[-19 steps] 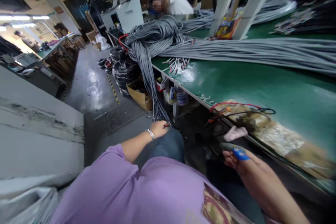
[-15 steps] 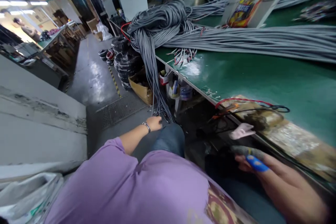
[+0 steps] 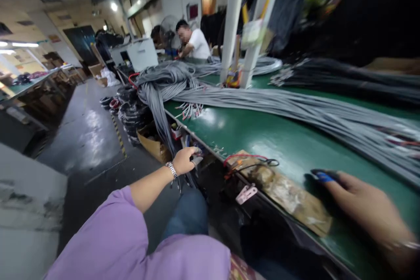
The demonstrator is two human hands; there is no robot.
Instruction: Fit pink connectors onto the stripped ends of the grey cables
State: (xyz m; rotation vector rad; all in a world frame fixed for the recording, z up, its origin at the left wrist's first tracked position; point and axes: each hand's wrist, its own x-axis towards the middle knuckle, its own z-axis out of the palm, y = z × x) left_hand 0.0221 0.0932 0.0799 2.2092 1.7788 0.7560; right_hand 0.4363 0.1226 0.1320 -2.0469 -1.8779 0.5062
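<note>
My left hand (image 3: 185, 160), with grey covers on its fingertips and a metal watch on the wrist, is beside the lower part of a hanging bundle of grey cables (image 3: 160, 116). Its thumb and fingers are bent with a gap between them, and I make out nothing held. My right hand (image 3: 356, 201) is over the green table (image 3: 282, 140), smeared by motion. Blue tape is wrapped round its thumb, and a dark covering shows at the fingertips. Whether it grips anything is unclear. Grey cables (image 3: 262, 98) run along the table beyond it.
Along the table edge lie a tape-covered board (image 3: 295, 201), a pink clip (image 3: 246, 194) and red and black leads (image 3: 252, 157). A cardboard box (image 3: 152, 144) and wrapped coils (image 3: 131, 116) stand on the floor. White posts (image 3: 232, 22) rise behind. A person in white (image 3: 198, 43) works farther back.
My right hand has risen from beside my lap to over the table. My left hand has lifted from low by the cable ends, its fingers now apart. The view has tilted up and turned right.
</note>
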